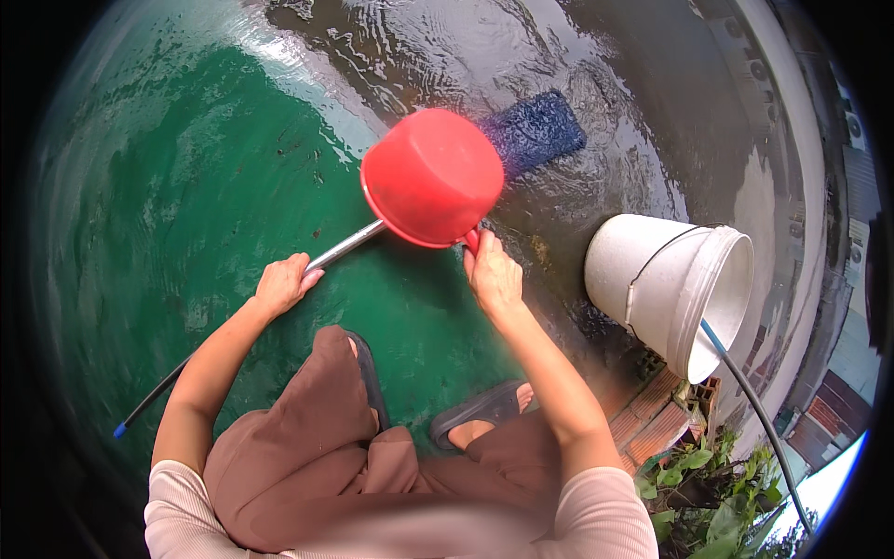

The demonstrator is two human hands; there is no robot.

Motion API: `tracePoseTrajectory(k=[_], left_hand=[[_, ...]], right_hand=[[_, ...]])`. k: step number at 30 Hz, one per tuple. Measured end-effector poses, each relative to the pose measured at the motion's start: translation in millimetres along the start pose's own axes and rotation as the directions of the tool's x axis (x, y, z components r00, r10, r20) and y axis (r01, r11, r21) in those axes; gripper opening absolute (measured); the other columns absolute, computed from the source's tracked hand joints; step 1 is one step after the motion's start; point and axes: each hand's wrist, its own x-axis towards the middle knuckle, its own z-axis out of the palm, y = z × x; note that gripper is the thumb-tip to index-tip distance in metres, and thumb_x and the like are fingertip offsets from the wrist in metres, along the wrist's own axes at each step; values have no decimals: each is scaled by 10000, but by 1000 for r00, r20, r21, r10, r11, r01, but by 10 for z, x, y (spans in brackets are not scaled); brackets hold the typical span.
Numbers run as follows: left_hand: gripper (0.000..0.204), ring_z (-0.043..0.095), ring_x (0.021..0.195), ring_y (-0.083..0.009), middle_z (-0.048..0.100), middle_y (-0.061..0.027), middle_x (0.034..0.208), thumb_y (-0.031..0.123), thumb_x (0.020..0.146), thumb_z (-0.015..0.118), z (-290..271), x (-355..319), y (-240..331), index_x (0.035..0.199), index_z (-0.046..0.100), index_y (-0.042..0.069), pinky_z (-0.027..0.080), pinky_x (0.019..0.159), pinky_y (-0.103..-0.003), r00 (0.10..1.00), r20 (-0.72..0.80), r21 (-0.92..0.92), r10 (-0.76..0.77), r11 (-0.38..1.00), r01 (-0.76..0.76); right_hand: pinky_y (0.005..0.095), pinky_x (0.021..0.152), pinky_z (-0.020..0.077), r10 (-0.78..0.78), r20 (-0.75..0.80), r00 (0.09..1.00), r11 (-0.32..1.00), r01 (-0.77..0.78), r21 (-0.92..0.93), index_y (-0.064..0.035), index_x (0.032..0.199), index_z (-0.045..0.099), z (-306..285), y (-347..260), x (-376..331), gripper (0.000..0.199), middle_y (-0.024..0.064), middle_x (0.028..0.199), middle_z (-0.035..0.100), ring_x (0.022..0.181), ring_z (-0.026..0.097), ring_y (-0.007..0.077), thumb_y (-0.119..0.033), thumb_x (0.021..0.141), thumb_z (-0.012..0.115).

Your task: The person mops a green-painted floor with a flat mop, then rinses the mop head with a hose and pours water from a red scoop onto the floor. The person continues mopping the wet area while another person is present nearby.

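My right hand (494,272) is closed on the short handle of a red plastic water dipper (433,172). The dipper is tipped over, its rounded bottom facing up and its opening hidden. My left hand (284,282) is wrapped around a metal pole (346,244), whose dark lower end with a blue tip reaches past my left forearm. Beyond the dipper, a dark blue, shaggy flat mop head (535,132) lies on the wet ground, lined up with the pole. The dipper hides where pole and mop head meet.
A white bucket (610,256) with a wire handle stands at right, a hose (759,419) running into it. Red hollow bricks (647,424) and leafy plants (722,508) are below it. Wet green floor (186,214) spreads left; water ripples over grey ground (633,65) beyond. My sandaled feet are close.
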Motion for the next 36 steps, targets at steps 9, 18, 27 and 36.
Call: tracePoseTrajectory(k=[9,18,27,36], left_hand=[[349,562,686,-381,560,-170,764,361,857,505,16,64,38,815,438,21,448,598,-461,999,37,48,-27,999,25],[327,573,673,-374,569,-169,743,339,850,516,2,70,63,803,443,24,457,585,-460,1000,14,83,-9,997,7],[309,568,670,-361,558,-160,740,321,838,540,13,105,68,801,433,33,455,579,-454,999,38,103,-25,994,21],[309,570,667,-355,568,-156,760,320,832,546,58,58,11,791,436,34,459,580,-445,999,29,109,-38,993,34]], right_hand=[[470,703,480,459,-203,865,859,-490,-149,-9,967,437,-204,1472,1102,356,246,851,617,782,609,401,-308,821,562],[484,571,490,-49,-63,997,998,51,26,-26,1038,425,-214,360,458,355,212,813,570,657,597,399,-272,810,539],[465,668,490,366,-187,912,896,-399,-196,6,955,434,-361,1705,1337,313,242,788,619,758,617,390,-276,846,511],[468,594,492,33,-5,999,988,-34,-152,-29,944,412,-36,519,886,343,234,728,596,667,608,395,-289,793,579]])
